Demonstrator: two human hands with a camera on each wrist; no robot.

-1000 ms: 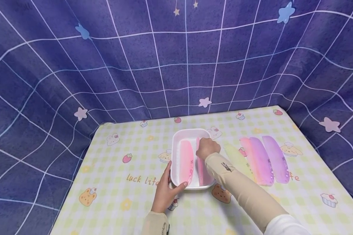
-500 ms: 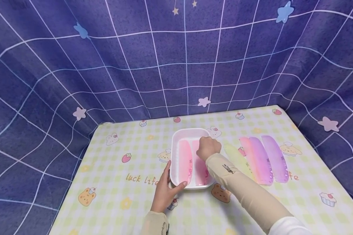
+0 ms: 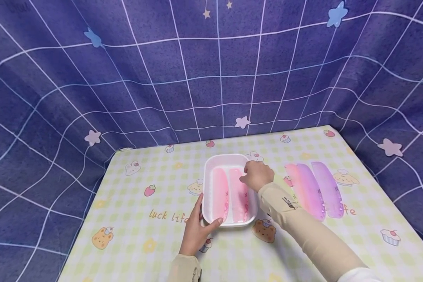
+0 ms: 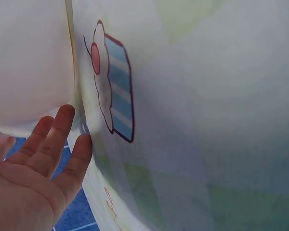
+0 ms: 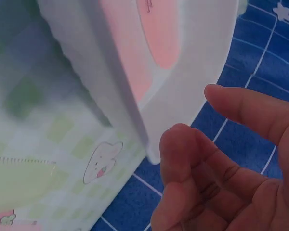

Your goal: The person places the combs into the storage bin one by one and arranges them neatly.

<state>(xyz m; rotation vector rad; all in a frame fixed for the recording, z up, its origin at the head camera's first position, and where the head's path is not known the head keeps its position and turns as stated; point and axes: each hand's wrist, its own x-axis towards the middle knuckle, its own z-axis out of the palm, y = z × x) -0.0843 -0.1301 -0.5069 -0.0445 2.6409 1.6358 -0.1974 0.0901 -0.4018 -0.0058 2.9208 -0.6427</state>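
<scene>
Right sleeve hides most of green comb

That is in the head view; the right wrist picture crops the comb at its left edge. There the top edge also cuts off the white tray and both pink combs. In the head view, the tray hides some fingers of the left hand. Printing on the sleeve and marks on the rightmost purple comb are too small to read. The bench runs off the bottom edge.
</scene>
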